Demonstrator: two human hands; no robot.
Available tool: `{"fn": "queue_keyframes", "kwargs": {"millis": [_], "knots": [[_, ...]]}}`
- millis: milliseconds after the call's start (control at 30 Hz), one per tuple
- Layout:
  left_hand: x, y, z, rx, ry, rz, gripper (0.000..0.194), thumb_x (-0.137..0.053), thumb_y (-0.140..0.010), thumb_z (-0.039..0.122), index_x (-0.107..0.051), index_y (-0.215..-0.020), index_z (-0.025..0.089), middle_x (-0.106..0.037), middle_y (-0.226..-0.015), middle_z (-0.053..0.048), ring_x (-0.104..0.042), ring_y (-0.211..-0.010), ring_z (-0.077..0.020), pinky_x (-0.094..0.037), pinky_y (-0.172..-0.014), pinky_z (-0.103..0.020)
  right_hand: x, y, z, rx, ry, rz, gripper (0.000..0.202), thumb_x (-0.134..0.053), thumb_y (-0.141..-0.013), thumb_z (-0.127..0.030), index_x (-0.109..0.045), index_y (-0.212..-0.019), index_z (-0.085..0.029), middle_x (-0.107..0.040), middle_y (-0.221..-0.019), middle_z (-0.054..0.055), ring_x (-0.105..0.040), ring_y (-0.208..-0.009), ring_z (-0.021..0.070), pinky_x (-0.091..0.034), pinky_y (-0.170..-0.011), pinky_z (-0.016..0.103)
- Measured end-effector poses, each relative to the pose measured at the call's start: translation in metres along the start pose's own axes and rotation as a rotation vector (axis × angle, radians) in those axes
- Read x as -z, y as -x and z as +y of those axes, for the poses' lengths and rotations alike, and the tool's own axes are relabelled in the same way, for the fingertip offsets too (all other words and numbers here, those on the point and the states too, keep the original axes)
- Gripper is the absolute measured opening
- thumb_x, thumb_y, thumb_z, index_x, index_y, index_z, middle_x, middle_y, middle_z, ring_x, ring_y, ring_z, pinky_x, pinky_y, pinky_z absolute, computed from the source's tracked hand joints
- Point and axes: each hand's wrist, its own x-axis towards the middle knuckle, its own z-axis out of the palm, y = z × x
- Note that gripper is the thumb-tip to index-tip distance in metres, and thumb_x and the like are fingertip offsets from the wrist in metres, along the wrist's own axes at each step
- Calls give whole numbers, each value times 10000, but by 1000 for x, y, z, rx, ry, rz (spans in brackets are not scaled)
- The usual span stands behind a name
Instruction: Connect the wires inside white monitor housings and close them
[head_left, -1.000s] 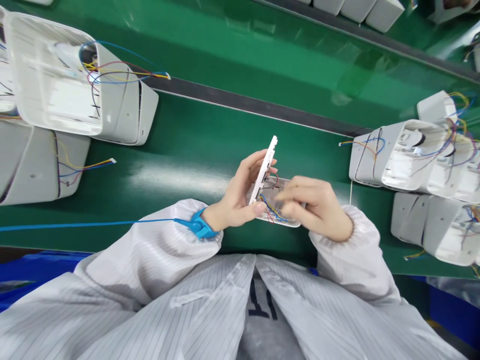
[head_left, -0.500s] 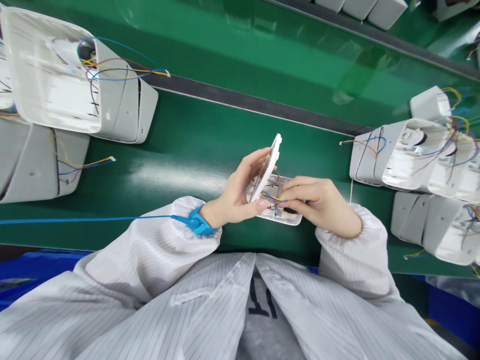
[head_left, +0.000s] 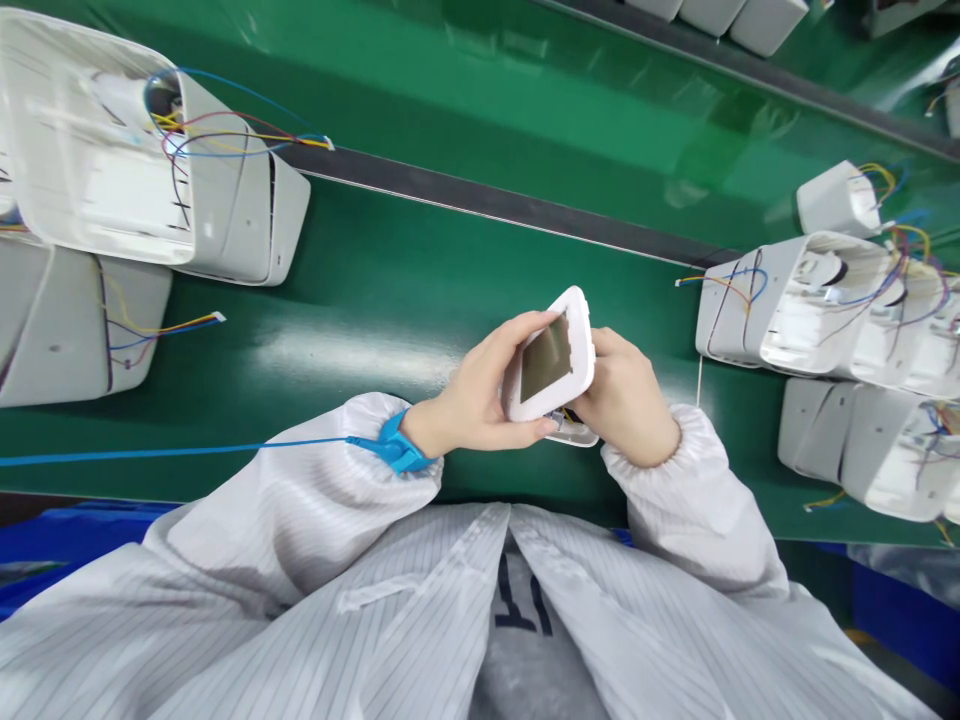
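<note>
My left hand [head_left: 487,390] is closed round the edge of a white front cover [head_left: 583,345] with a dark rectangular display [head_left: 546,358], thumb along its lower rim. The cover leans over a white back shell [head_left: 577,436], whose lower end shows beneath it with a bit of wiring inside. My right hand [head_left: 626,395] is curled at the right side of the cover. Its fingertips go behind the cover, inside the shell, so what they grip is hidden. A blue wrist strap [head_left: 401,443] with a cord circles my left wrist.
Large white housings [head_left: 232,200] with loose coloured wires stand at the left. More white housings [head_left: 731,315] with wires and connectors are grouped at the right. A dark rail [head_left: 450,200] crosses the green bench [head_left: 390,260] behind my hands. White parts [head_left: 765,25] sit at the far edge.
The front cover has tipped from nearly edge-on to show its display, and it now hides most of the back shell. My right hand has moved left, its fingers and the coloured wires going out of sight.
</note>
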Motion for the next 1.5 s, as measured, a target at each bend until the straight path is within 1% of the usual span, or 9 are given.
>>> {"fn": "queue_keyframes", "kwargs": {"millis": [200,400,600,733,867,1033,1200,1333,1500], "knots": [[12,-10,5,-108,-192,-210,893,-752,-737,450,-367,-1499,187,-514,-1399,-208,-540,-1278,-351,-487,-1053,-499,-4,0,3,-130,-27,-41,90,-642,-816,-128,-715,-827,-181,-717,-863,78,-657,-777,245,-540,-656,357],[20,-13,11,-72,-355,-482,802,-731,-751,357,-422,-1482,246,-481,-1458,-177,-490,-1303,-377,-412,-1098,-581,25,-7,33,-189,-571,-311,196,-640,-864,-154,-776,-975,-241,-716,-1205,33,-686,-1091,217,-567,-951,375],[16,-10,12,37,-486,-557,884,-807,-734,489,-421,-1498,268,-385,-1548,-202,-444,-1347,-424,-402,-1083,-614,16,-10,35,-542,-853,162,146,-683,-864,-244,-771,-980,-230,-768,-1009,27,-713,-968,195,-588,-908,378],[14,-10,13,141,-483,-520,1068,-859,-611,628,-398,-1511,284,-390,-1548,-182,-431,-1345,-438,-407,-1072,-620,-8,-14,17,-509,-919,53,215,-725,-856,-367,-762,-1015,-227,-761,-1037,34,-709,-942,198,-590,-876,372],[10,-10,19,182,-518,-529,1150,-853,-618,626,-310,-1546,216,-363,-1563,-192,-371,-1395,-421,-365,-1141,-596,-11,-13,10,-502,-946,143,241,-719,-877,-430,-754,-1031,-249,-753,-1029,21,-701,-910,189,-590,-817,347],[0,-6,20,178,-559,-378,869,-784,-720,460,-415,-1440,143,-507,-1407,-186,-481,-1292,-351,-437,-1103,-510,-7,-11,10,-348,-850,139,236,-670,-924,-445,-743,-1050,-258,-732,-1122,32,-684,-1050,215,-574,-898,372],[-3,-2,13,60,-632,-172,765,-738,-771,444,-437,-1396,123,-551,-1316,-200,-540,-1215,-356,-467,-1053,-527,-10,-9,10,-394,-576,145,509,-610,-946,-532,-576,-1369,-251,-600,-1403,92,-609,-1241,276,-523,-1026,463],[3,-3,9,-40,-592,-156,811,-734,-784,570,-444,-1404,134,-565,-1332,-207,-554,-1236,-367,-463,-1072,-541,-10,-7,11,-417,-515,134,563,-608,-937,-568,-557,-1383,-228,-717,-1188,89,-682,-1078,258,-566,-937,437],[19,-10,14,235,-292,-54,568,-587,-941,479,-469,-1410,181,-715,-1124,-83,-705,-913,-180,-560,-794,-281,-10,-5,8,-227,-572,293,469,-608,-938,-556,-619,-1291,-248,-722,-1097,64,-692,-976,234,-584,-892,424]]}}
